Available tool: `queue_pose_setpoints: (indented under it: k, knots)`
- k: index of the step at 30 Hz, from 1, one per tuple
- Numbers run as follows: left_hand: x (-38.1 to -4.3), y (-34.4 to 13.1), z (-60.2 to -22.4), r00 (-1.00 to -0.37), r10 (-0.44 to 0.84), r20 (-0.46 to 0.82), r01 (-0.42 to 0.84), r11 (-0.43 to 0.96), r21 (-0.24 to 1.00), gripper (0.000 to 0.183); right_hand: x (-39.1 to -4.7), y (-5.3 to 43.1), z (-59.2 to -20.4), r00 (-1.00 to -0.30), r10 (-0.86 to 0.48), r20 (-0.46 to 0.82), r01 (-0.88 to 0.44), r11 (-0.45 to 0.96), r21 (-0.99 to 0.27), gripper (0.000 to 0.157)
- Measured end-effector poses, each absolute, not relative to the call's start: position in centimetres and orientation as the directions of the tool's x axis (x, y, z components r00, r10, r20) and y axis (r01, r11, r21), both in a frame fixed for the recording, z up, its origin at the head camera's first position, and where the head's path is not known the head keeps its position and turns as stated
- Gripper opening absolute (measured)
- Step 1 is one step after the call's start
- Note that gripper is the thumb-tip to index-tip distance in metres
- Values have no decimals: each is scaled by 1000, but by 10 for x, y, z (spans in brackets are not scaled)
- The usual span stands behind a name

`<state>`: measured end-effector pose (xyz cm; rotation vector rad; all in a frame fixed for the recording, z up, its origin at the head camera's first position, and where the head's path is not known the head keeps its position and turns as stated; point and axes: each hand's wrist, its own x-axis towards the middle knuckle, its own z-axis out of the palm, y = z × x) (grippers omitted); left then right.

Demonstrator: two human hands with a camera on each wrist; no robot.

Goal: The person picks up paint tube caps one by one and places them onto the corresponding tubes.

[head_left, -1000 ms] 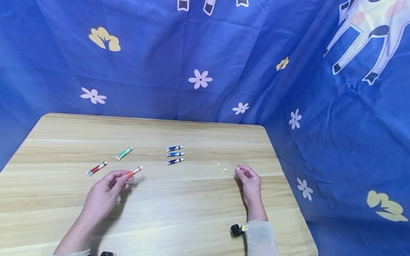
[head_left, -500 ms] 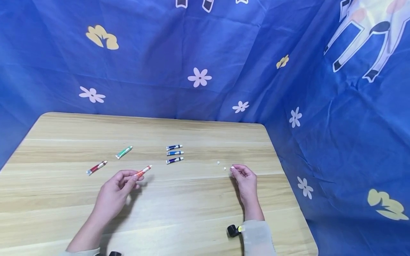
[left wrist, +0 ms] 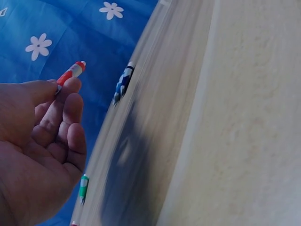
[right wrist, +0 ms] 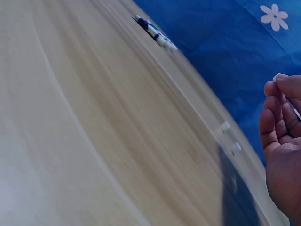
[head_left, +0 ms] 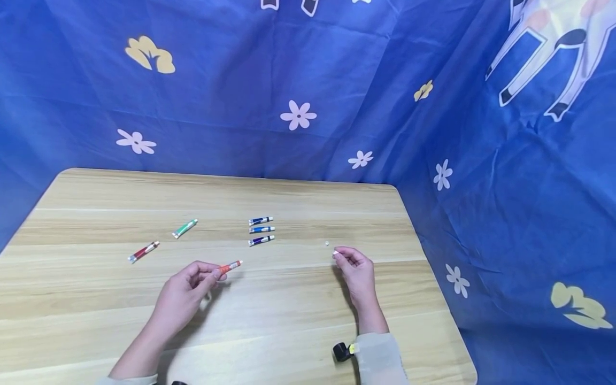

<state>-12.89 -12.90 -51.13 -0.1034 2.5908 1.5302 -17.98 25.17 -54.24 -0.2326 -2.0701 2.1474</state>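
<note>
My left hand [head_left: 185,295] pinches an orange paint tube [head_left: 230,267] above the table, its pale narrow tip pointing right. In the left wrist view the tube [left wrist: 72,72] sticks out past the thumb and forefinger. Across the table, my right hand [head_left: 358,275] pinches a small white cap [head_left: 336,253]. That cap [right wrist: 276,77] shows only partly in the right wrist view, between thumb and fingertip. Two more white caps, a farther one [right wrist: 225,127] and a nearer one [right wrist: 235,148], lie on the table beside this hand; the head view shows just one.
Dark blue [head_left: 261,220], blue [head_left: 262,229] and purple-blue [head_left: 261,240] paint tubes lie in a stack of rows mid-table. Green [head_left: 185,228] and red [head_left: 143,252] tubes lie at the left. A blue patterned cloth [head_left: 216,107] hangs behind and right of the wooden table [head_left: 289,331].
The left hand has carried the orange tube rightward and slightly nearer, and the tube has turned flatter. The right hand has moved left with its cap, covering one loose cap in the head view.
</note>
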Motion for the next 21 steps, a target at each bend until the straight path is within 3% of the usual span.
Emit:
queue_pose_setpoints:
  k: [21]
  knots:
    - [-127,-109,-516,-983,52,-177,-140,410,901,27,-177,217,-543,-995,96,20,-17,35,-999,20]
